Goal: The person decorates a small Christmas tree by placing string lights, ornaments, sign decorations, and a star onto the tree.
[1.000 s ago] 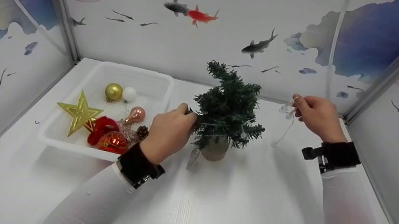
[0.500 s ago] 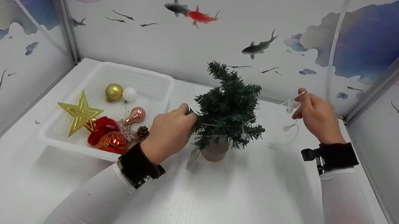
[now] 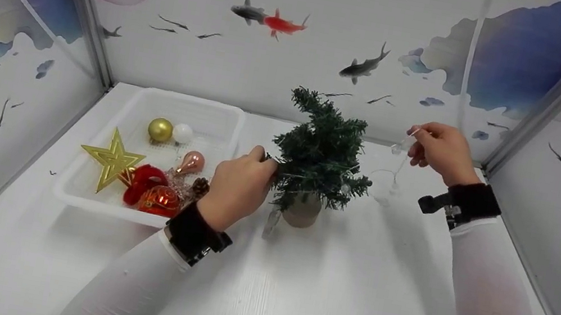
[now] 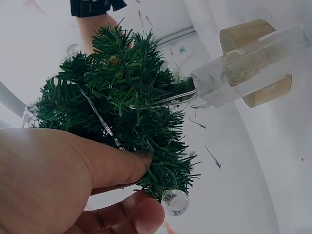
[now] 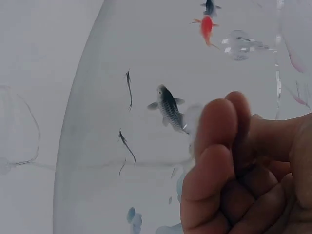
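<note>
A small green Christmas tree (image 3: pixel 322 150) stands upright on a pale wooden base (image 3: pixel 301 212). My left hand (image 3: pixel 238 190) pinches one of its branches on the left side, as the left wrist view also shows. A thin string-light wire crosses the needles, with a clear round bulb (image 4: pixel 175 202) near the fingers. By the base hangs a transparent box (image 3: pixel 272 223) where the wire ends. Right of the tree my right hand (image 3: pixel 443 153) pinches the loose part of the string lights (image 3: pixel 395 179) between thumb and fingers. A clear bulb (image 5: pixel 239 45) dangles near it.
Left of the tree is a white plastic tray (image 3: pixel 106 210) with a gold star (image 3: pixel 112 158), a gold ball (image 3: pixel 160 129), a white ball (image 3: pixel 182 132), a red ornament (image 3: pixel 159 200), a pink drop ornament (image 3: pixel 192 162) and a pinecone (image 3: pixel 200 186). Printed panels (image 3: pixel 282 78) enclose the table.
My right hand has lifted slightly and shifted a little left, and the loose wire below it swings toward the tree. The left hand and tree look unmoved.
</note>
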`<state>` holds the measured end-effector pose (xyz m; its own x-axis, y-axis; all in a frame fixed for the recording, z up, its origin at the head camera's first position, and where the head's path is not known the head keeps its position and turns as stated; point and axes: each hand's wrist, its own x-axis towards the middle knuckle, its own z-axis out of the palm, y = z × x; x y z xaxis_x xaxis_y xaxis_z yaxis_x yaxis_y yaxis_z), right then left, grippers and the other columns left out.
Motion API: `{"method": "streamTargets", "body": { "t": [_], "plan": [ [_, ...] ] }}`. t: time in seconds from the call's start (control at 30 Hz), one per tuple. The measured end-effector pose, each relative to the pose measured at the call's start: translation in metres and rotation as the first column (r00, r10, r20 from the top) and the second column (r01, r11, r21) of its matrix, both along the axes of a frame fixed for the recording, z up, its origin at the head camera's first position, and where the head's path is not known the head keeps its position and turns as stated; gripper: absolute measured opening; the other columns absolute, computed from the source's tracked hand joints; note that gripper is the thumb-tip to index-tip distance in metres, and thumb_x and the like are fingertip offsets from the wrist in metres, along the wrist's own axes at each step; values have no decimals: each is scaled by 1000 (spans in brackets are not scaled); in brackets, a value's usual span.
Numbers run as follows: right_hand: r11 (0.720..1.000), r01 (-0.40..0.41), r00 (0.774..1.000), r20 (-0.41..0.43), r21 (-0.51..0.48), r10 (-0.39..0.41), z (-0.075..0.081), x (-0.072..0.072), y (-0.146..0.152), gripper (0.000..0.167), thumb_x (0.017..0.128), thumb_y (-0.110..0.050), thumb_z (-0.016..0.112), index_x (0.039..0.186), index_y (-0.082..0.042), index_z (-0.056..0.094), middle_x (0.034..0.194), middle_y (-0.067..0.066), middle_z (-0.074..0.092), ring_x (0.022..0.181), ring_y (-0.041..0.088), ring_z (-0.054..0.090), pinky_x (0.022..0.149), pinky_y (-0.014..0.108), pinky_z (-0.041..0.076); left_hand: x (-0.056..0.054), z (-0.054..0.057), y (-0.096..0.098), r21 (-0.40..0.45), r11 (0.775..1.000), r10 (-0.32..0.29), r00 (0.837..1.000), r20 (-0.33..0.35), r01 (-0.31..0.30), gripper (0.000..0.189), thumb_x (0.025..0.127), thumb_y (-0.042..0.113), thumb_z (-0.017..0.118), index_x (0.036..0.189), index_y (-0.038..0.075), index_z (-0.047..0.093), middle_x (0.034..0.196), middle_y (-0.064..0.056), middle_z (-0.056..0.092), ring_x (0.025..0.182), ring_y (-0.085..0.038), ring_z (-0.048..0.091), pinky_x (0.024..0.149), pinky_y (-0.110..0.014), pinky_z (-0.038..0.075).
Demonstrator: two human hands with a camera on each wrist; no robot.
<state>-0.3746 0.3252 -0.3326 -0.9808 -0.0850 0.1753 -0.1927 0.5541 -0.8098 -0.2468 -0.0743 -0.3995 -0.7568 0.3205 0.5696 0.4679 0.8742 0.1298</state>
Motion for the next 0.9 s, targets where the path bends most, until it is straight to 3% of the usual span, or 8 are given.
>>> {"method": "streamTargets", "body": {
  "t": [0.17, 0.33, 0.47, 0.67, 0.8, 0.9],
  "plan": [
    [969, -18, 996, 78, -244, 38, 6, -14, -6, 25, 112, -10, 58, 127, 7, 69, 100, 6, 82, 90, 18, 81, 82, 29, 65, 0, 0, 1, -8, 1000, 5, 1000, -4, -5, 6, 101, 11, 77, 99, 6, 74, 99, -13, 66, 69, -30, 71, 49, -51, 57],
    [919, 3, 995, 91, -395, 36, 15, -22, -17, 23, 111, -12, 61, 123, 6, 72, 105, 12, 83, 99, 26, 81, 89, 33, 65, 1, 2, 2, -24, 1000, 13, 1000, -2, -13, 7, 101, 12, 78, 99, 7, 75, 98, -12, 65, 70, -30, 71, 49, -51, 58],
    [948, -7, 994, 101, -318, 41, 28, -30, -34, 24, 111, -14, 68, 127, 4, 68, 103, 9, 82, 97, 21, 81, 87, 30, 65, 1, 3, 1, -7, 1000, 3, 1000, 9, -3, 8, 102, 14, 78, 101, 6, 75, 99, -12, 65, 70, -30, 71, 49, -51, 58],
    [984, -69, 993, 85, -164, 84, 48, -44, -62, 26, 111, -7, 63, 135, 4, 61, 100, 5, 82, 93, 18, 79, 81, 27, 64, 2, 8, -3, 27, 999, -30, 998, 54, 29, 13, 105, 19, 76, 103, 6, 75, 97, -12, 64, 70, -30, 70, 50, -52, 56],
    [989, -138, 989, 43, -47, 140, 54, -47, -75, 29, 111, -7, 62, 138, 4, 63, 101, 4, 81, 95, 13, 74, 82, 24, 60, 4, 28, -14, 86, 995, -72, 979, 188, 57, 18, 107, 23, 75, 113, 7, 76, 102, -10, 68, 75, -29, 70, 58, -51, 57],
    [979, -204, 979, 23, 28, 203, 55, -48, -83, 30, 112, -8, 60, 139, 2, 65, 108, 9, 81, 99, 11, 72, 88, 27, 59, -3, 50, -25, 151, 988, -78, 956, 283, 36, 24, 108, 25, 73, 123, 7, 76, 110, -9, 72, 84, -29, 71, 67, -48, 59]
  ]
}}
